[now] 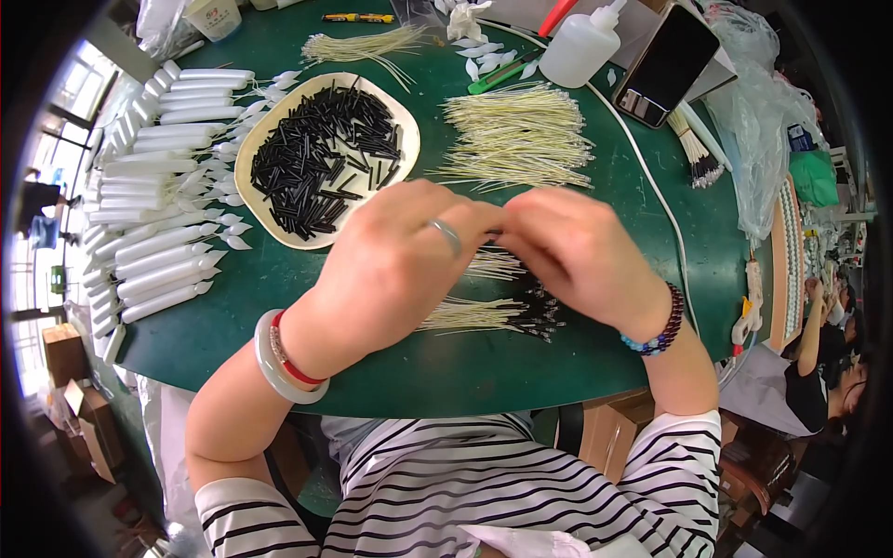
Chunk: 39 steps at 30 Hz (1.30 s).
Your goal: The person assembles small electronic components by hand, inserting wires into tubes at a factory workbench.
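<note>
At the middle of the smooth, dark green bench: bare left hand, with silver-grey ring and pale smooth bangle, raised to meet bare right hand, with dark beaded bracelet. Fingers of both bent, bunched tip to tip about a small dark piece — mostly covered, so cannot tell whether clenched on it, nor in which hand.

Nearer, partly beneath the hands: thin cream wires with black ends, in loose bundles, ends to the right. Beyond the hands: broad heap of thin cream wires with pale tips. Left of that, an off-white, rounded dish — full of short, straight black tubes, sparser to the right. Farther left: stacked slim white candle-shaped sticks with flame-shaped tips. Far right: white squeeze bottle, slim green cutter just left, black-screened phone to the right.
</note>
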Each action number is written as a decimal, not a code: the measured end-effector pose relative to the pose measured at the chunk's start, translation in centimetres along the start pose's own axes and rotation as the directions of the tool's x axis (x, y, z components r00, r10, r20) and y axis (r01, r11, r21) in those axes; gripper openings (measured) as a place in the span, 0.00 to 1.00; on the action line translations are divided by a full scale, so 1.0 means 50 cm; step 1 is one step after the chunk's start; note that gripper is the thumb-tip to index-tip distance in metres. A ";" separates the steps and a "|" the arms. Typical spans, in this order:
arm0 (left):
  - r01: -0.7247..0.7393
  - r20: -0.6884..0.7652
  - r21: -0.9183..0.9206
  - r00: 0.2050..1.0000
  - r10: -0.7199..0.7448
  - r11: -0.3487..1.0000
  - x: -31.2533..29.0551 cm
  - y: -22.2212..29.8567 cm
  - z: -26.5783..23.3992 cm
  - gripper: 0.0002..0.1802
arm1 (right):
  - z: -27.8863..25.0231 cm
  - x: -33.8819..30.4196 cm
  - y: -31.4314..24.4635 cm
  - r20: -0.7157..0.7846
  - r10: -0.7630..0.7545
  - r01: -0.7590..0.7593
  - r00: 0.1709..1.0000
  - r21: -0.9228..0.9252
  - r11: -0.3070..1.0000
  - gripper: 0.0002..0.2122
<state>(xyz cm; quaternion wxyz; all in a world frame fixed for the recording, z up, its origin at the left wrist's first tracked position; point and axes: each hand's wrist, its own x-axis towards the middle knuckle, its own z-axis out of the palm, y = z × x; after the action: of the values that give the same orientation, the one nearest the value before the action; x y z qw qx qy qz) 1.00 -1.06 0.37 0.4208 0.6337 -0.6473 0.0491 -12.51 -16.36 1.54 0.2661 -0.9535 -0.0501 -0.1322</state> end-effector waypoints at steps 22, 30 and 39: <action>0.059 0.097 0.058 0.993 -0.064 0.997 -0.007 -0.006 -0.010 0.07 | -0.030 -0.004 0.034 0.007 -0.023 0.022 1.000 0.139 0.990 0.04; -0.032 0.225 0.157 0.974 -0.004 0.987 -0.011 -0.033 0.006 0.05 | -0.021 0.002 0.103 -0.103 0.087 -0.104 0.991 -0.172 0.980 0.08; 0.234 0.098 0.361 0.953 -0.286 0.903 0.008 -0.100 -0.090 0.08 | -0.017 0.003 0.094 -0.280 -0.106 -0.041 0.954 -0.472 0.880 0.03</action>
<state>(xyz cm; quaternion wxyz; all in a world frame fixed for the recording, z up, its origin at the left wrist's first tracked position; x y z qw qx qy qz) 7.55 0.37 1.15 0.2564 0.7802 -0.5676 0.0581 -11.79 -20.79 -0.04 0.0277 -0.9576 0.0081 -0.2868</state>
